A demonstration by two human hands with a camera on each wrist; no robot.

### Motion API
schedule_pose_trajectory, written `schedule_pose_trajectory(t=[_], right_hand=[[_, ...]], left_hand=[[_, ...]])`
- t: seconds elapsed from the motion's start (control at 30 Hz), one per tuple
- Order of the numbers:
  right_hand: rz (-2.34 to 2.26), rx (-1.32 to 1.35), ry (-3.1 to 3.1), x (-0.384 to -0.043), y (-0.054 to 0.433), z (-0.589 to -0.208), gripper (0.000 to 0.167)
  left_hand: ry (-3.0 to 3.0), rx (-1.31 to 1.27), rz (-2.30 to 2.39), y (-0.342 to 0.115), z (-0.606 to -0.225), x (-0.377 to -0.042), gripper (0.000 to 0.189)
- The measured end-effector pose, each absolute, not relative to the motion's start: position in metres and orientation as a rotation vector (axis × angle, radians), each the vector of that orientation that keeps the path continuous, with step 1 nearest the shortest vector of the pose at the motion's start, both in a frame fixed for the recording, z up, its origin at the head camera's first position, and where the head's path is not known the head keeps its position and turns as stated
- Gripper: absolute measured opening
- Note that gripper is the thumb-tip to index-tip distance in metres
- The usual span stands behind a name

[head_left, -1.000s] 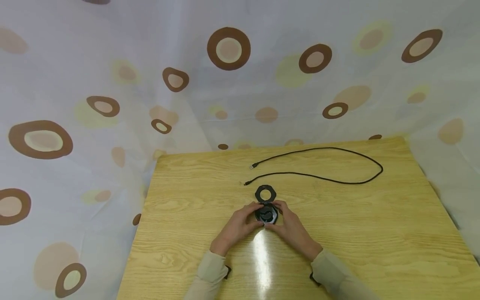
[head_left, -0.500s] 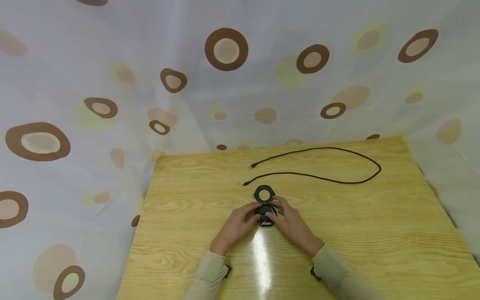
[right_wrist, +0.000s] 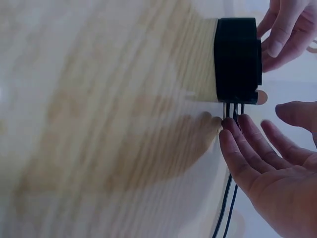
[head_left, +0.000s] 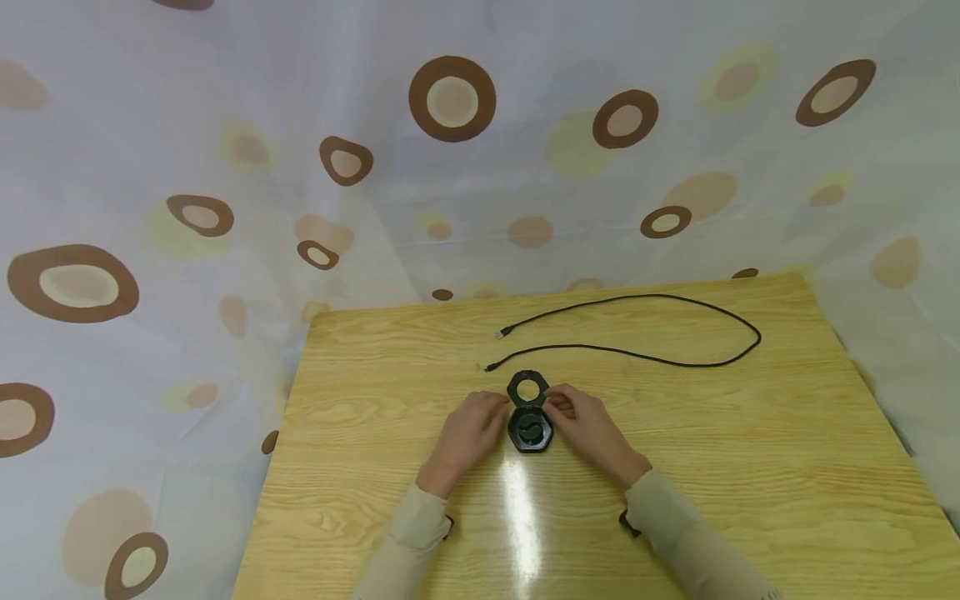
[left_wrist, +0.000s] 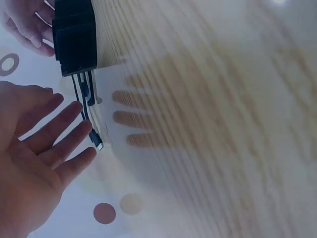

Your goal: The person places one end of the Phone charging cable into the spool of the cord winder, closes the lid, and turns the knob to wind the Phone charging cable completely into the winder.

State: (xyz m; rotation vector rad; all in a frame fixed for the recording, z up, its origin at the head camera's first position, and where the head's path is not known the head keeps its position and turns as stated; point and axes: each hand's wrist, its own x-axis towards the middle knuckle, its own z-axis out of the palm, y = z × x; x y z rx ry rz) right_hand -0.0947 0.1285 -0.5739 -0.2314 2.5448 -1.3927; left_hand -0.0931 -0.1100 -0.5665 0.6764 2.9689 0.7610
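Note:
A black hexagonal case [head_left: 530,430] sits on the table in the head view, its lid [head_left: 528,389] folded back away from the person. The lid has a round hole through which the wood shows. A dark round piece with an S-shaped curve lies inside; its kind is unclear. My left hand [head_left: 467,432] is just left of the case, fingers relaxed and holding nothing. On the other side, close to the hinge, is my right hand [head_left: 592,429], its fingers loosely bent. Both wrist views show the case [left_wrist: 74,37] from the side, with the right hand's [right_wrist: 277,173] fingers extended.
Behind the case, a thin black cable [head_left: 652,358] lies in a long loop with a USB plug at one end. The wooden table [head_left: 375,367] meets a white cloth [head_left: 525,192] with brown rings at its back and sides. Glare streaks the wood in front.
Both hands were around the case, and the thumbs moved over its inside half a second ago. Now they have drawn apart to either side, leaving the case in place with its lid folded back.

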Motion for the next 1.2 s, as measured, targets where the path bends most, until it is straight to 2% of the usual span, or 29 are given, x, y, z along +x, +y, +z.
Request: schedule_pose_trajectory(t=[0.27, 0.53, 1.2], right_hand=[[-1.347, -0.240, 2.574, -0.105, 0.132, -0.571, 0.030], [-1.285, -0.295, 2.607, -0.114, 0.130, -0.575, 0.027], [-1.140, -0.348, 2.706, -0.146, 0.120, -0.578, 0.033]], left_hand=[[3.104, 0.691, 0.687, -0.109, -0.569, -0.104, 0.024], [3.137, 0.645, 0.638, -0.109, -0.574, -0.114, 0.029], [3.167, 0.498, 0.583, -0.097, -0.579, -0.142, 0.037]])
